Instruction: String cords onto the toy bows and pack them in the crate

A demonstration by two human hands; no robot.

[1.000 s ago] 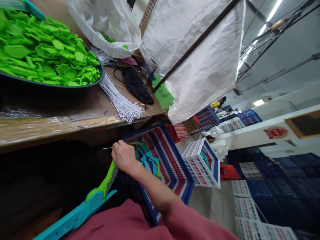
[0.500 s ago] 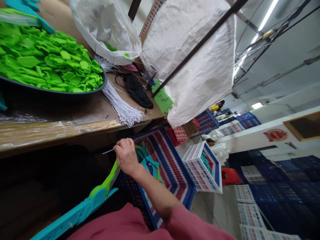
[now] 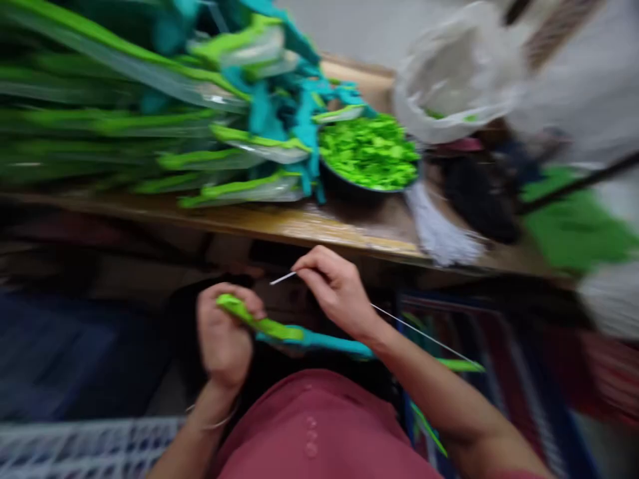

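My left hand is closed around the lime-green end of a long green-and-teal plastic piece. The teal part of that piece runs rightward and passes behind my right forearm. In front of the table edge, my right hand pinches a thin white cord between thumb and fingers. A short tip of the cord sticks out toward my left hand. Its other end shows beyond my right wrist and slants down to a green tip. Motion blur hides the fine detail of both ends.
On the wooden table, many green-and-teal pieces are stacked at left. A dark bowl of green chips, a bundle of white cords and a white bag stand farther right. A striped crate is at lower right.
The view has swung left, bringing my left hand and the stacked pieces into sight. Earlier, only my right hand showed, near the green end of a piece; now it holds the cord in front of me.
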